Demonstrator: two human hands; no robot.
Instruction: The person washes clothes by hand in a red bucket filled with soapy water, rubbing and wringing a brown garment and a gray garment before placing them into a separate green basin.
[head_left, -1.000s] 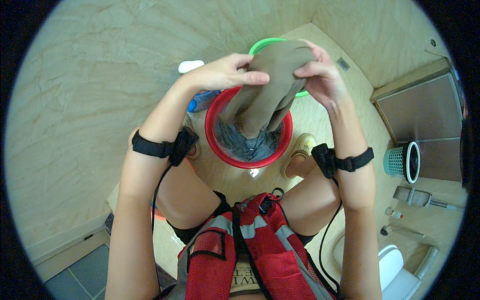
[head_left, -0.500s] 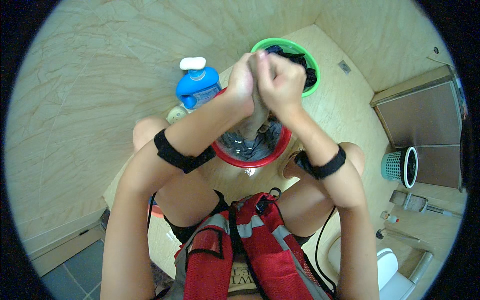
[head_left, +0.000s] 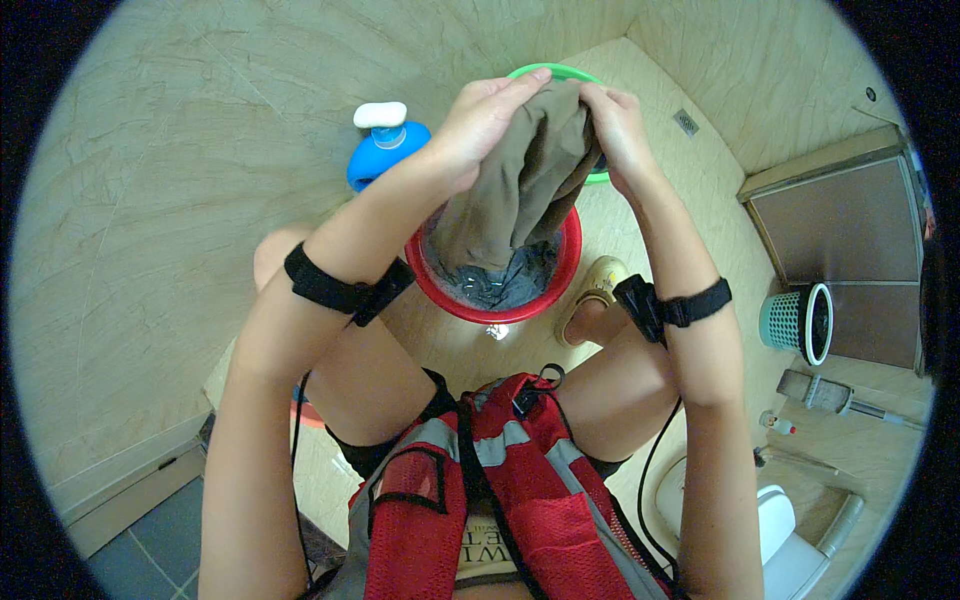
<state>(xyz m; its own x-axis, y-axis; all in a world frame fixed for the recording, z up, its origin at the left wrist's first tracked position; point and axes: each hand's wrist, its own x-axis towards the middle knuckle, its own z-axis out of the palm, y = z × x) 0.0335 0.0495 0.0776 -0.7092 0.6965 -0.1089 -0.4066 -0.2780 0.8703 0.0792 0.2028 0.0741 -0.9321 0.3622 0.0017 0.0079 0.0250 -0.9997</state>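
A wet olive-brown garment (head_left: 520, 170) hangs spread between my two hands, above a red basin (head_left: 492, 314). My left hand (head_left: 485, 125) grips its upper left edge, fingers closed with the thumb on top. The upper right edge is pinched in my right hand (head_left: 615, 125). The garment's lower end hangs down into the basin, where dark grey wet cloth (head_left: 510, 280) lies in water. Behind the garment, a green basin (head_left: 555, 72) is mostly covered from view.
On the left by the wall stands a blue jug (head_left: 390, 152) with a white cap. To the right are a mint-green wastebasket (head_left: 785, 322), a mop head (head_left: 815, 390) and a white toilet (head_left: 775, 530). A floor drain (head_left: 685, 122) lies at the far right.
My hands have moved apart. The garment, twisted into a tight roll between them before, now hangs opened out. It hides more of the green basin.
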